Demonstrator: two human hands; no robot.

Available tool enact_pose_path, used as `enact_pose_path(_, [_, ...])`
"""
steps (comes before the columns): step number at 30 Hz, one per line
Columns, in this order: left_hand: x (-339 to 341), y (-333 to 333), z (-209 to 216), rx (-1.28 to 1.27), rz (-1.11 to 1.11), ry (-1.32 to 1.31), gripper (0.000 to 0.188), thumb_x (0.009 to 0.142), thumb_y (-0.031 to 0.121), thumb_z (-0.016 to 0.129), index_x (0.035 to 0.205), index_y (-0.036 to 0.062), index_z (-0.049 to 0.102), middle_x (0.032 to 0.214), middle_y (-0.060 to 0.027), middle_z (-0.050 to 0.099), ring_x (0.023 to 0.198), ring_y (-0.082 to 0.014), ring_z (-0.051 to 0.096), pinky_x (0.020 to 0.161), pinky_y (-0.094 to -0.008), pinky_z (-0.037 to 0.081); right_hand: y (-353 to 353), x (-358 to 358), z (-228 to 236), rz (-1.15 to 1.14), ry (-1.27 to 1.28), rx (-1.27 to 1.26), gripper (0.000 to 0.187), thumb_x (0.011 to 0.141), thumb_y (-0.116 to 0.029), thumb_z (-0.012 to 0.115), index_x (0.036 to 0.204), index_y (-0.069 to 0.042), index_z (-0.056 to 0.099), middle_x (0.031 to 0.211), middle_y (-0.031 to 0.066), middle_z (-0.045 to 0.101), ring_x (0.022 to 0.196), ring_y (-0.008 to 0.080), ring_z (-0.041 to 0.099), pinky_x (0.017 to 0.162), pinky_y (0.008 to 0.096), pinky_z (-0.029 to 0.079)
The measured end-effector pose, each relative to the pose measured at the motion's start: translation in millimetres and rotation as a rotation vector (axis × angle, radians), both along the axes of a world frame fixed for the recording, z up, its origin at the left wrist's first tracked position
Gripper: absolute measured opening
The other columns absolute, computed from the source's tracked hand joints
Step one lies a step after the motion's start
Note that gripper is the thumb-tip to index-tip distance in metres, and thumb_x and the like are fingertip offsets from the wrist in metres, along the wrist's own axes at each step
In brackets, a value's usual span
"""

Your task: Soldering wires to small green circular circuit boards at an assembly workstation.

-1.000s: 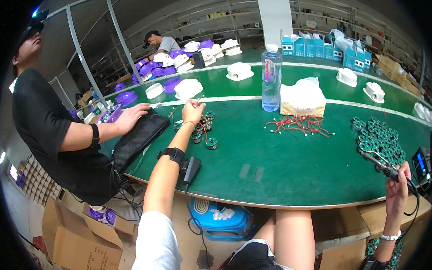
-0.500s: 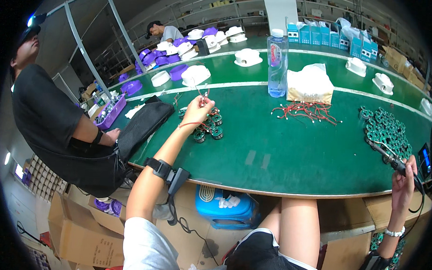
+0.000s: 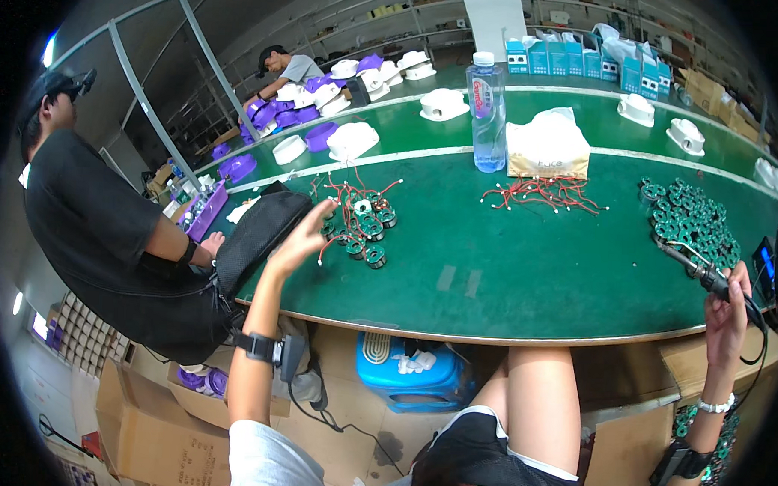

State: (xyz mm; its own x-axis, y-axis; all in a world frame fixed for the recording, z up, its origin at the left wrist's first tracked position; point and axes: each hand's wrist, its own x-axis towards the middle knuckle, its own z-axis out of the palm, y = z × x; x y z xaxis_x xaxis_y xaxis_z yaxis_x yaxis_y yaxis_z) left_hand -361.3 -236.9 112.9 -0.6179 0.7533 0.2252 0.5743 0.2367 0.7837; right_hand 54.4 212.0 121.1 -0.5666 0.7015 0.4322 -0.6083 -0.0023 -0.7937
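Single head-worn fisheye view, looking down and forward over the green table (image 3: pixel 525 273), fairly close, rim probably distorted

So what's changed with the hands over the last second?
The left hand has drawn back from the pile of small coils with red wires toward the table's near left edge, fingers spread, holding nothing visible. The right hand still grips the soldering iron at the far right. The water bottle stayed put.

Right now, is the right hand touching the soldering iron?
Touching. The head view shows the right hand wrapped around the soldering iron handle at the table's right edge.
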Motion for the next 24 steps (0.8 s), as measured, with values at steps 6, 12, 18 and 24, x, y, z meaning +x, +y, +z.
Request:
enact_pose_path(6, [38, 32, -12, -0.248, 0.197, 0.338, 0.116, 0.048, 0.053, 0.071, 0.129, -0.003, 0.011, 0.135, -0.0234, 0.009, 0.127, -0.031, 0.002, 0.102, -0.0371, 0.01, 8, 1, -5, 0.062, 0.005, 0.004, 0.015, 0.083, -0.013, 0.049, 0.08, -0.011, 0.034, 0.069, -0.003, 0.038, 0.051, -0.0008, 0.034, 0.04, 0.0098, 0.026])
enact_pose_path(12, [7, 84, -21, -0.091, 0.592, 0.361, 0.11, 0.048, 0.05, 0.073, 0.123, -0.0123, 0.021, 0.121, -0.0284, 0.033, 0.117, -0.0313, 0.031, 0.097, -0.0348, 0.025, 4, -3, -9, 0.054, -0.009, 0.02, 0.015, 0.083, -0.014, 0.048, 0.081, -0.012, 0.034, 0.069, -0.0034, 0.039, 0.051, -0.001, 0.035, 0.038, 0.0108, 0.024])
enact_pose_path(18, [-10, 97, -19, 0.183, 0.544, 0.207, 0.064, 0.057, 0.029, 0.075, 0.101, -0.0078, 0.046, 0.086, -0.0088, 0.059, 0.084, -0.0147, 0.054, 0.076, -0.0256, 0.042, 15, 3, -15, 0.06, -0.022, 0.04, 0.014, 0.084, -0.016, 0.048, 0.084, -0.013, 0.035, 0.077, -0.0049, 0.043, 0.053, -0.0022, 0.036, 0.038, 0.0102, 0.023])
enact_pose_path(24, [-20, 96, -16, 0.154, 0.606, 0.199, 0.026, 0.078, 0.026, 0.053, 0.064, 0.0038, 0.056, 0.069, -0.0089, 0.055, 0.062, -0.0179, 0.053, 0.055, -0.0311, 0.04, 0, -5, -9, -0.015, -0.013, -0.023, 0.013, 0.083, -0.015, 0.049, 0.082, -0.011, 0.037, 0.072, -0.0038, 0.042, 0.048, -0.0015, 0.031, 0.039, 0.0115, 0.023])
